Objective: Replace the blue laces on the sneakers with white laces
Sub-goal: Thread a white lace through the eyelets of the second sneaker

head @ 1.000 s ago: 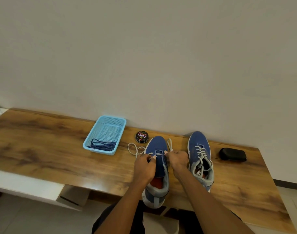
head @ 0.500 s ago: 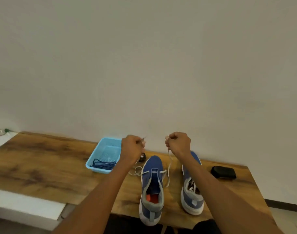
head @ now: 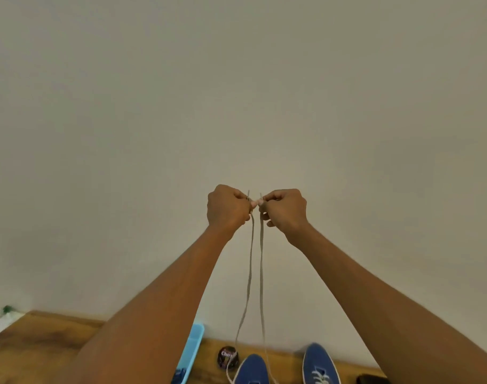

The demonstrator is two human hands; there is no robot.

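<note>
Both hands are raised high in front of the wall, close together. My left hand (head: 227, 207) pinches one end of a white lace (head: 249, 273), and my right hand (head: 285, 210) pinches the other end. The two strands hang taut and nearly parallel down to the left blue sneaker (head: 252, 368), whose toe shows at the bottom edge. The right blue sneaker (head: 320, 364) stands beside it with white laces in its eyelets. Blue laces (head: 179, 376) lie in the light blue basket (head: 193, 349), mostly hidden behind my left forearm.
A wooden table (head: 42, 345) runs along the bottom against a plain wall. A round black polish tin (head: 227, 360) sits between the basket and the left sneaker. A black object (head: 371, 379) lies right of the sneakers.
Both hands rose from the left sneaker and came together, drawing the white lace ends up taut. The camera tilted upward, so the table dropped to the bottom of the view.
</note>
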